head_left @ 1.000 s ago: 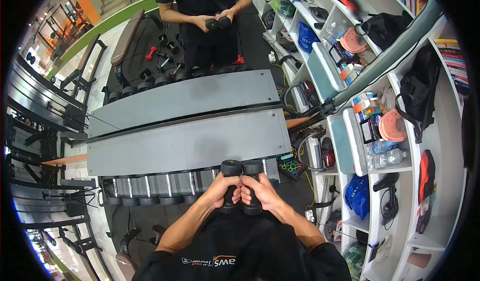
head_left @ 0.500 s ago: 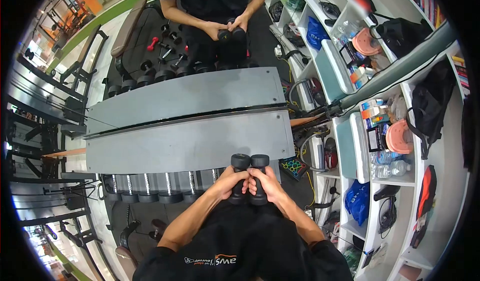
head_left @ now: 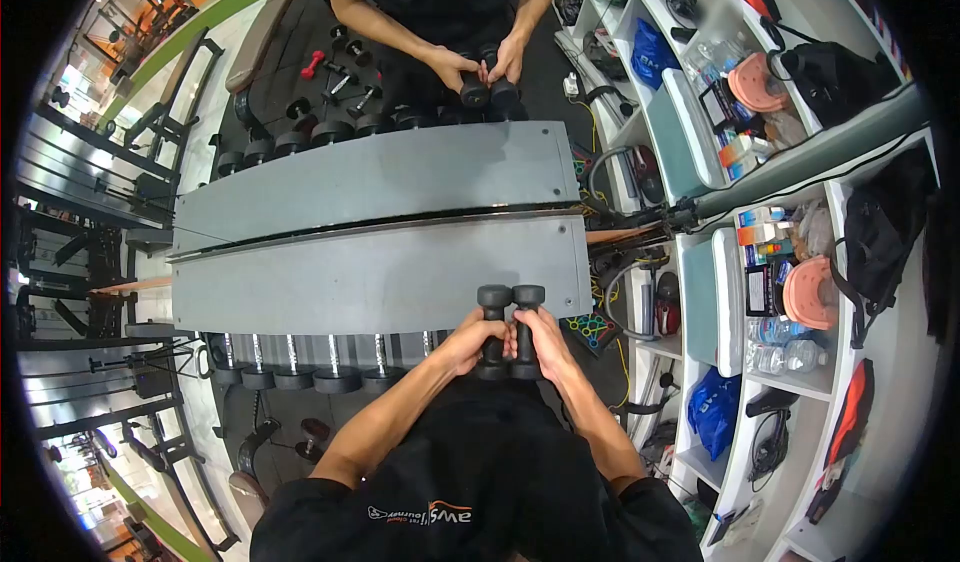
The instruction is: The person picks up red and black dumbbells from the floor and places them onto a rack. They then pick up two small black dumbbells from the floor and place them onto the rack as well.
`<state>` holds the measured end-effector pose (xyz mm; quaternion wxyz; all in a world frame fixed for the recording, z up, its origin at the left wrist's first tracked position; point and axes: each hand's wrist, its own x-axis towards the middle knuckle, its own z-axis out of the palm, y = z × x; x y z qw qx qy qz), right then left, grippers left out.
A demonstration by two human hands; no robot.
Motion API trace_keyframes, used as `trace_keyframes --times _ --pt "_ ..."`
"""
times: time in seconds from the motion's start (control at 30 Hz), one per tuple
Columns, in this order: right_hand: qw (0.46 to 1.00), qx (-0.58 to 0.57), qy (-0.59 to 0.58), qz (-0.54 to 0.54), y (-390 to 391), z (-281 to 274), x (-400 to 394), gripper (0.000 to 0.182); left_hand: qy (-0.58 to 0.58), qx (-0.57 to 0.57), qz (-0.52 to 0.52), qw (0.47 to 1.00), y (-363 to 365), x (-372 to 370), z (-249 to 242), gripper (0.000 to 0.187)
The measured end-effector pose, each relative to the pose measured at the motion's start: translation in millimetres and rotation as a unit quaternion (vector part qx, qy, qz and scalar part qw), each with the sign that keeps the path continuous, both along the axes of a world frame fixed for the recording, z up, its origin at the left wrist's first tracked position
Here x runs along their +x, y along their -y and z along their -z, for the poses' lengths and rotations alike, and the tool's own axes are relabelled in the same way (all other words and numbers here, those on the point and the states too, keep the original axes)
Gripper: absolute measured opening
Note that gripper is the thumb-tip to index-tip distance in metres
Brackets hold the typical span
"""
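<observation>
My left hand (head_left: 474, 343) is wrapped round the handle of a small black dumbbell (head_left: 493, 297). Beside it, my right hand (head_left: 544, 344) grips a second black dumbbell (head_left: 529, 297). Both dumbbells are side by side in front of my chest, their far ends over the near edge of a grey shelf top (head_left: 380, 282). My fingers meet between the two handles, and parts of the handles are hidden by them. In the mirror behind the shelf, a reflection (head_left: 440, 22) repeats the body, hands and dumbbells.
Under the shelf's near edge, larger dumbbells with chrome handles (head_left: 337, 377) stand in a row. On the right, white shelving (head_left: 735, 412) carries bottles, a blue bag (head_left: 713, 412), a pink basket (head_left: 810, 294) and a black backpack (head_left: 880, 232). A bench (head_left: 250, 492) is at lower left.
Both hands and their dumbbells have moved slightly forward, away from my body, and a little to the right. The grip on each dumbbell is kept.
</observation>
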<state>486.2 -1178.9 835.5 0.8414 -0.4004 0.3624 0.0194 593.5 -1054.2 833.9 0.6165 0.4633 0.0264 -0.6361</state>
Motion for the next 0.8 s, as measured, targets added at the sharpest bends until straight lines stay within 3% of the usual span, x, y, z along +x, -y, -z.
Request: trace_keyframes --times 0.3,0.43,0.6,0.73,0.8 --pt "0.998 -0.052 -0.02 0.0 34.7 39.7 13.1 0.015 -0.009 -0.001 -0.01 1.0 38.7 11.5 25.3 0.016" --pt "0.995 -0.089 -0.036 -0.011 51.6 54.7 24.6 0.017 -0.021 -0.028 0.01 0.999 56.7 23.9 71.5 0.03" --pt "0.981 -0.171 -0.087 -0.021 72.1 103.4 38.1 0.023 0.069 0.029 -0.021 0.997 81.7 26.1 85.8 0.034" --pt "0.946 -0.275 -0.167 -0.032 82.9 129.6 49.5 0.033 0.179 0.11 0.024 0.977 99.0 31.9 98.3 0.047" --pt "0.913 -0.351 -0.199 -0.057 87.6 141.5 52.1 0.039 0.243 0.137 0.022 0.96 106.6 33.0 144.2 0.048"
